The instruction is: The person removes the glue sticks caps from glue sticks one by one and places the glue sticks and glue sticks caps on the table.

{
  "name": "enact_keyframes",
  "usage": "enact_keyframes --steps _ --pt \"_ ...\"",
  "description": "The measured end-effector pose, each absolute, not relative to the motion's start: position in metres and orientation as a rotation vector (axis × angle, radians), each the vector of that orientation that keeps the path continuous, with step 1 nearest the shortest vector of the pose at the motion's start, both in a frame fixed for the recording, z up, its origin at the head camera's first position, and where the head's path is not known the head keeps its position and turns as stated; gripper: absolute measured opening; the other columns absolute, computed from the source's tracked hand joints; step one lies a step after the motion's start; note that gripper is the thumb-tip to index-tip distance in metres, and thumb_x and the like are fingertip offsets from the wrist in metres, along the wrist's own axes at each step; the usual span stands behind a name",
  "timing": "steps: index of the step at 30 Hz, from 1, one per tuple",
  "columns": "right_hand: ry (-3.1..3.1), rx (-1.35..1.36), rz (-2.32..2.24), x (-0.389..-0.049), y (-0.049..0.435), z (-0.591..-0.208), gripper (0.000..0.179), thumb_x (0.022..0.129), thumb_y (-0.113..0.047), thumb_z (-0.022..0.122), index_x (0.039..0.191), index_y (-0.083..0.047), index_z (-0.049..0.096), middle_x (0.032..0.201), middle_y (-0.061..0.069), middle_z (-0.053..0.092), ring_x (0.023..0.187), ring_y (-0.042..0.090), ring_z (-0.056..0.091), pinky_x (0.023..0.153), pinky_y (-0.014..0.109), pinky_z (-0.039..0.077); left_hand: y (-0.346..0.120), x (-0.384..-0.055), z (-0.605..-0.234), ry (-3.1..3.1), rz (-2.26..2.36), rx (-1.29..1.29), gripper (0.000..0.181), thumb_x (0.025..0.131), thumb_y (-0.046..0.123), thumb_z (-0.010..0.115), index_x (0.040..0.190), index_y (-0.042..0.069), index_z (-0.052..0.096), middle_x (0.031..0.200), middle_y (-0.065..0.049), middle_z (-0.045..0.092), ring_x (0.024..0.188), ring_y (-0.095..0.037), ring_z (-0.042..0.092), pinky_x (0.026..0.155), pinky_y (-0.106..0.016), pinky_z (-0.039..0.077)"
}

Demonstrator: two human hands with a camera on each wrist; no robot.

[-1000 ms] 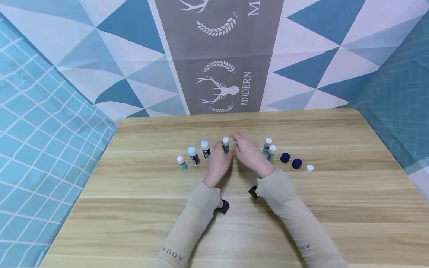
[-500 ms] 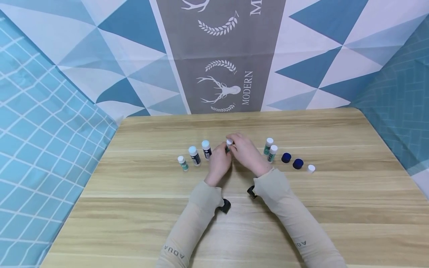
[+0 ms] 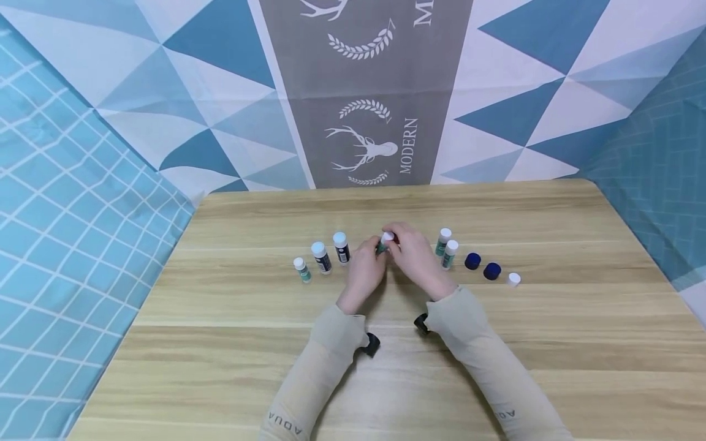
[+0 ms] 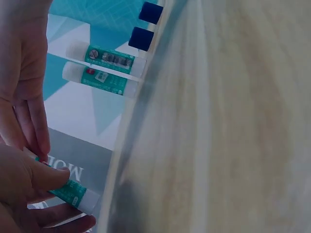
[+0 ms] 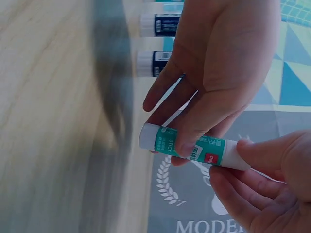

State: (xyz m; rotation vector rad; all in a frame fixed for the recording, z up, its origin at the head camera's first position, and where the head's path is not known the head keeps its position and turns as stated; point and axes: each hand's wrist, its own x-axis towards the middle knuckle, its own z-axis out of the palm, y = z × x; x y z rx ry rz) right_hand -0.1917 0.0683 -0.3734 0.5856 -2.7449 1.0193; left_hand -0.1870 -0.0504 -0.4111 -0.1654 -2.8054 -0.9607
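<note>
A green glue stick with a white cap (image 3: 388,236) is held off the table between both hands. My left hand (image 3: 366,269) grips its green body, thumb across the label (image 5: 167,141). With thumb and fingers, my right hand (image 3: 415,254) pinches the white cap end (image 5: 234,156). The stick leans a little in the head view. Left of the hands stand two dark blue glue sticks (image 3: 321,257) and a small green glue stick (image 3: 302,269). Two green glue sticks (image 4: 102,80) stand upright, close together, on the right.
Two dark blue caps (image 3: 472,261) and a white cap (image 3: 514,279) lie right of the green sticks. The wooden table (image 3: 220,343) ends at a patterned cloth backdrop (image 3: 364,92) behind the row.
My right hand has come onto the cap and now pinches it. The glue stick, upright before, has tilted and shifted slightly right with my left hand.
</note>
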Motion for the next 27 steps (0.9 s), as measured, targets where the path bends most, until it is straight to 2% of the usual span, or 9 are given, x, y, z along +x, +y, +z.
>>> enact_keyframes --steps 9,16,21,27 --pt "-2.65 0.489 1.25 -0.176 0.083 -0.357 0.029 0.091 -0.009 0.053 0.118 0.0 0.054 0.11 0.015 0.06 0.098 0.025 0.059 0.083 0.037 0.05 -0.056 -0.182 -0.387 -2.744 -1.172 -0.344 0.023 0.086 0.016 0.062 0.107 0.006 0.061 0.099 -0.009 0.066 0.088 -0.02 0.061 0.077 -0.035 0.049" --pt "-2.528 0.497 1.449 -0.167 0.093 -0.358 0.027 0.089 -0.005 0.054 0.116 0.0 0.055 0.109 0.013 0.061 0.096 0.022 0.06 0.084 0.034 0.05 -0.069 -0.173 -0.366 -2.78 -1.245 -0.417 0.027 0.083 0.023 0.066 0.107 0.01 0.063 0.092 -0.003 0.066 0.072 -0.013 0.055 0.064 -0.025 0.045" --pt "-2.468 0.486 1.601 -0.162 0.095 -0.353 0.026 0.089 -0.003 0.054 0.114 0.0 0.054 0.108 0.013 0.061 0.097 0.022 0.06 0.083 0.031 0.05 -0.072 -0.166 -0.355 -2.737 -1.211 -0.437 0.027 0.082 0.026 0.066 0.105 0.012 0.065 0.089 -0.001 0.065 0.068 -0.012 0.051 0.06 -0.024 0.042" --pt "-2.366 0.474 1.818 -0.155 0.095 -0.344 0.028 0.087 -0.008 0.06 0.113 -0.001 0.054 0.108 0.013 0.061 0.095 0.018 0.06 0.08 0.02 0.05 -0.078 -0.158 -0.34 -2.52 -1.147 -0.509 0.028 0.076 0.018 0.073 0.103 0.011 0.068 0.097 -0.004 0.068 0.08 -0.014 0.061 0.07 -0.03 0.048"
